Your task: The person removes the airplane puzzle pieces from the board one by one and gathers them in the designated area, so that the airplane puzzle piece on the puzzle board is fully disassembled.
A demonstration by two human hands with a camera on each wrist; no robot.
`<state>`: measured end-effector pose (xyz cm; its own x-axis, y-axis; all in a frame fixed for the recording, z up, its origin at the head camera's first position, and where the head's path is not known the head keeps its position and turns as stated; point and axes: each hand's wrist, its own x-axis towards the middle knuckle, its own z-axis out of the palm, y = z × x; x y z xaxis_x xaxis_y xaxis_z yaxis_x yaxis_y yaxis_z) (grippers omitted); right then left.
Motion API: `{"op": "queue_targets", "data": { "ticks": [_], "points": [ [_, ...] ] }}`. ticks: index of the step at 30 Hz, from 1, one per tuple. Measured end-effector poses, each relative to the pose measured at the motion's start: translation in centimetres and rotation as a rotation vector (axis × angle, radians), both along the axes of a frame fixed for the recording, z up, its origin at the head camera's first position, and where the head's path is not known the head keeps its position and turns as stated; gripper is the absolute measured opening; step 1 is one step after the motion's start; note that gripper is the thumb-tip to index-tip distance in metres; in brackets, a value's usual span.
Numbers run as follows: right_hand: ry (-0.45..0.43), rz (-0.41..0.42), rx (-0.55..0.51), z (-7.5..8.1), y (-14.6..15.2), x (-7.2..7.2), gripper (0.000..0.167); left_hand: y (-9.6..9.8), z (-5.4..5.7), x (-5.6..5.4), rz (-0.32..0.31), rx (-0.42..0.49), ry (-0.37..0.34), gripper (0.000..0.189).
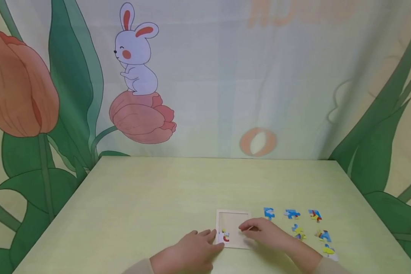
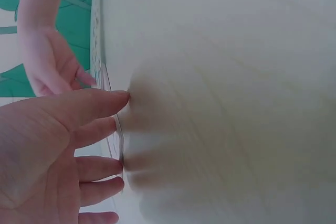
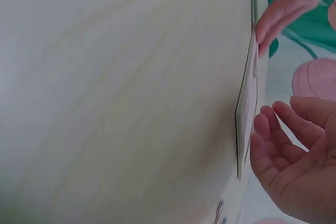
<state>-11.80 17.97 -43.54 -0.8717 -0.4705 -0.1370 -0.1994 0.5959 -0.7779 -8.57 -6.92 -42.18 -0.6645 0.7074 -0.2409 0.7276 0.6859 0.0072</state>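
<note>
A small wooden puzzle tray [image 1: 231,221] lies flat on the table. One jigsaw piece [image 1: 223,236], white with red and yellow, sits in its lower left corner. My left hand [image 1: 196,249] rests at the tray's left side, fingers fairly straight and the thumb at the near left corner; the left wrist view shows these fingertips [image 2: 119,167] along the tray's edge. Over the tray's right side hovers my right hand [image 1: 265,233], its fingers bent loosely. From the right wrist, nothing shows between the thumb and fingers of this hand [image 3: 299,153].
Several loose jigsaw pieces lie right of the tray, among them a blue one [image 1: 268,213], a blue-and-red one [image 1: 315,215] and a yellow-and-white one [image 1: 329,251]. The pale green table [image 1: 150,198] ends at a curtain [image 1: 205,76] printed with a rabbit and tulips.
</note>
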Motion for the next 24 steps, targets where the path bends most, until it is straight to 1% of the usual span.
{"op": "queue_targets", "data": {
  "ticks": [5, 9, 13, 19, 22, 24],
  "points": [
    [0.039, 0.045, 0.049, -0.3, -2.2, 0.1, 0.026, 0.3, -0.2, 0.1, -0.005, -0.028, 0.022, 0.055],
    [0.051, 0.077, 0.114, -0.4, -3.3, 0.3, 0.032, 0.3, -0.3, 0.0, -0.003, -0.048, 0.012, 0.056],
    [0.055, 0.093, 0.152, -0.4, -3.9, 0.5, 0.032, 0.2, -0.2, 0.0, -0.008, -0.066, 0.008, 0.058],
    [0.058, 0.096, 0.118, -0.2, -4.0, 0.4, 0.027, 0.2, 0.0, -0.1, -0.011, -0.063, 0.007, 0.058],
    [0.039, 0.078, 0.089, -0.2, -3.9, 0.2, 0.024, 0.2, 0.0, -0.2, -0.011, -0.044, 0.008, 0.058],
    [0.01, 0.061, 0.065, -0.3, -3.9, 0.0, 0.022, 0.2, -0.1, -0.2, -0.01, -0.04, 0.006, 0.058]
  ]
}}
